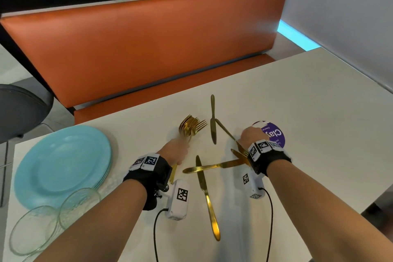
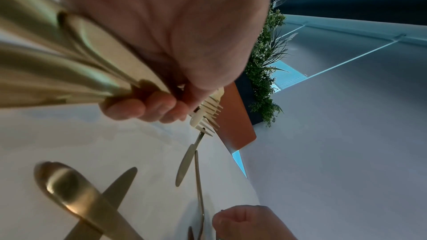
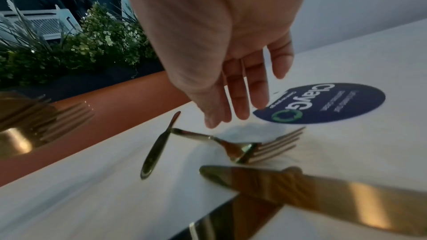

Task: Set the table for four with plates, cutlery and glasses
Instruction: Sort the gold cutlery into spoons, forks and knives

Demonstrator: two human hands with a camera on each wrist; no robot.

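My left hand grips a bundle of gold forks and spoons by the handles, heads pointing away over the white table. In the left wrist view my fingers curl round the handles and fork tines stick out past them. My right hand hovers just above a lone gold fork, with straight fingers holding nothing; that fork lies below them. Three gold knives lie loose: one far, two crossed near me. Stacked turquoise plates and clear glasses sit at the left.
A round purple sticker lies on the table just beyond my right hand. An orange bench runs along the far side. A dark chair stands at the left. A white wall borders the table on the right.
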